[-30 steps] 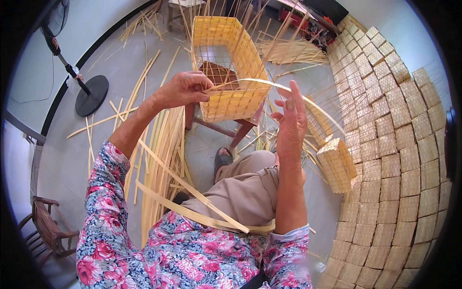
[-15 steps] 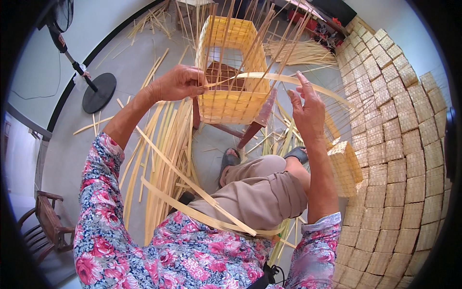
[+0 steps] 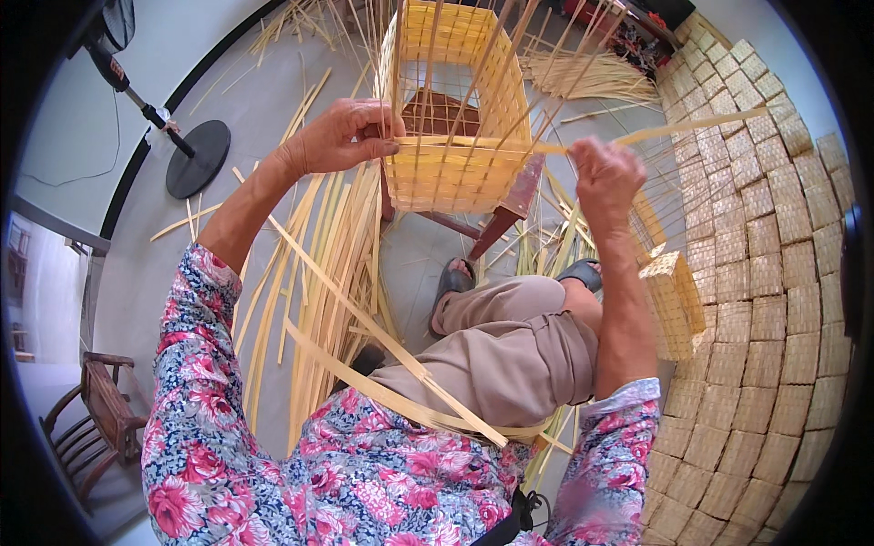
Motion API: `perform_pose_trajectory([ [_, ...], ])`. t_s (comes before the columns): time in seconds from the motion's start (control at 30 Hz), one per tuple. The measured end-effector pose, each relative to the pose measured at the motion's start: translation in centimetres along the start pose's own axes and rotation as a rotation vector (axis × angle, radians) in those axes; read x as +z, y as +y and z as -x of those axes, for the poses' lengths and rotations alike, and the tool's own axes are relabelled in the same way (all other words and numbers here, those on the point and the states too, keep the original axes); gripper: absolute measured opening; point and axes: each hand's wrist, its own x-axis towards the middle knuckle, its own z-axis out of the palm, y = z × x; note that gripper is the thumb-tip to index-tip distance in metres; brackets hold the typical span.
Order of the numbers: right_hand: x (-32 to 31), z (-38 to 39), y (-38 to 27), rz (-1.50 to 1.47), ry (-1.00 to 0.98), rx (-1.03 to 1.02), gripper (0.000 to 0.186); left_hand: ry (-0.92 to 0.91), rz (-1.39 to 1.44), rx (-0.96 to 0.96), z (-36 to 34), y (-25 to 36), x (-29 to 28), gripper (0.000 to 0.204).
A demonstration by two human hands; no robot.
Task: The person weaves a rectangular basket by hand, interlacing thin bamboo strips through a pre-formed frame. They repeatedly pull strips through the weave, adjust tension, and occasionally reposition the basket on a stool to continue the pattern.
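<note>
My left hand (image 3: 350, 136) pinches a pale strip (image 3: 678, 130) at the near left corner of the yellow basket (image 3: 455, 180); my right hand (image 3: 608, 175), blurred, grips it farther along. The basket sits on a red-brown stool (image 3: 521, 193), which shows through its lattice bottom. Another woven basket (image 3: 670, 314) rests to the right, beside rows of woven pieces (image 3: 751, 318).

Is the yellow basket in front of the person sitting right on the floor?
No, the yellow basket sits up on a reddish-brown wooden stool, which shows underneath it.
</note>
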Motion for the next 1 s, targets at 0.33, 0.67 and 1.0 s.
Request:
perform_pose_trajectory([
  [0.33, -0.5, -1.1, -2.0, 0.011, -0.017, -0.05, 0.01, 0.348, -0.011, -0.168, 1.9, 0.9, 1.0, 0.042],
  [0.67, 0.7, -4.0, -6.1, -0.6, -0.354, -0.107, 0.013, 0.952, 0.171, -0.373, 1.8, 0.9, 7.2, 0.074],
  [1.0, -0.9, -2.5, -8.3, -0.767, -0.481, -0.063, 0.014, 1.084, 0.545, -0.288, -1.5, -2.9, 6.7, 0.043],
])
